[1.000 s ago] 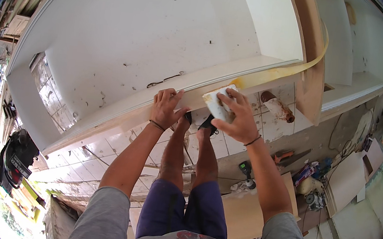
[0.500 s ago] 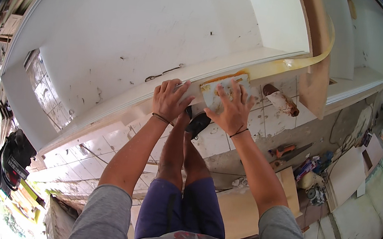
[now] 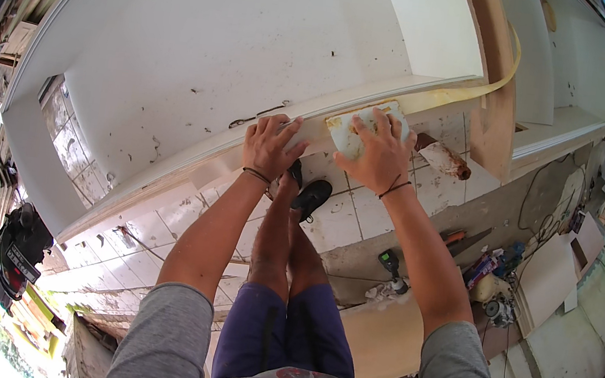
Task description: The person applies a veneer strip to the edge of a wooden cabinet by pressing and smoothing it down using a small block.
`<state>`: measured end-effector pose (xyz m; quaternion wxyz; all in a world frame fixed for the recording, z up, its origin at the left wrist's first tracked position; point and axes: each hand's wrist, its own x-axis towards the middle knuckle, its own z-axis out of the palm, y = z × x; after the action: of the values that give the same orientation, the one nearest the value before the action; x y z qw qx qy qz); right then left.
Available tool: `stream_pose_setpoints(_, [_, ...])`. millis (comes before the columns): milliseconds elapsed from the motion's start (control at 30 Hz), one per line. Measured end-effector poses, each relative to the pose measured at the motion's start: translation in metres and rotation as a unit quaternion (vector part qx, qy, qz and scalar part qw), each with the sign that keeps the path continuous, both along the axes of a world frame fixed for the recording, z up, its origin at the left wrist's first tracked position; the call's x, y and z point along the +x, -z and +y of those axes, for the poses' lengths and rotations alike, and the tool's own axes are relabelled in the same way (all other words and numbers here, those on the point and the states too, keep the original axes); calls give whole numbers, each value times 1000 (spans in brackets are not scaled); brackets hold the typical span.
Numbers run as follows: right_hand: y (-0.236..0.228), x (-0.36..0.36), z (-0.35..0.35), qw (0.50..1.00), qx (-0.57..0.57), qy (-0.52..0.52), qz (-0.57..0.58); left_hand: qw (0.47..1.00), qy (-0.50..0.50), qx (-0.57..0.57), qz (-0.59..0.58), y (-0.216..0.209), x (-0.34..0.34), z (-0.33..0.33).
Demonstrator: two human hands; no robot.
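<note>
My right hand (image 3: 380, 153) is closed over a flat whitish plate (image 3: 348, 135) stained yellow-brown, like a glue spreader, and presses it to the front edge of a white cabinet (image 3: 193, 148). From beside the plate, a pale yellowish strip (image 3: 452, 95) runs right along that edge. Its loose far part curls up past a wooden panel (image 3: 488, 83). Left of the plate, my left hand (image 3: 270, 146) rests on the same edge, fingers slightly apart and thumb out to the side. Part of the plate is hidden under my right fingers.
A brown-stained roll-like piece (image 3: 444, 158) lies on the tiles (image 3: 341, 213) right of my right hand. Beyond my right forearm are a handsaw (image 3: 468, 239), a drill-like tool (image 3: 392, 266) and a clutter of tools (image 3: 493, 279). A black bag-like object (image 3: 16, 247) stands at the left.
My right hand and the plate have slid a little right along the cabinet edge. The loose strip has shifted slightly left. The drill-like tool has come into view beside my right forearm.
</note>
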<state>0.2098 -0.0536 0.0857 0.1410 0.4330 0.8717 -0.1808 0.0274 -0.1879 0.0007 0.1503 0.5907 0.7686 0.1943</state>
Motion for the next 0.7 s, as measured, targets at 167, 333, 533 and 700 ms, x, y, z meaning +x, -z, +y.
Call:
stream_pose_setpoints(167, [4,-2,0,1000,6,12,5,1000,-1,3,1,1,-1,1])
stream_pose_setpoints(333, [-11,-10,4,997,-47,15,-58,1000,-6,-16,-4,8,0,-4])
stream_pose_setpoints(533, [-6,-8,7,998,-34,13,-48,1000,-5,-6,-7,5,3,-1])
stream_pose_setpoints(700, [-9,-8,6,998,-35,19,-50,1000,-6,0,-3,5,3,0])
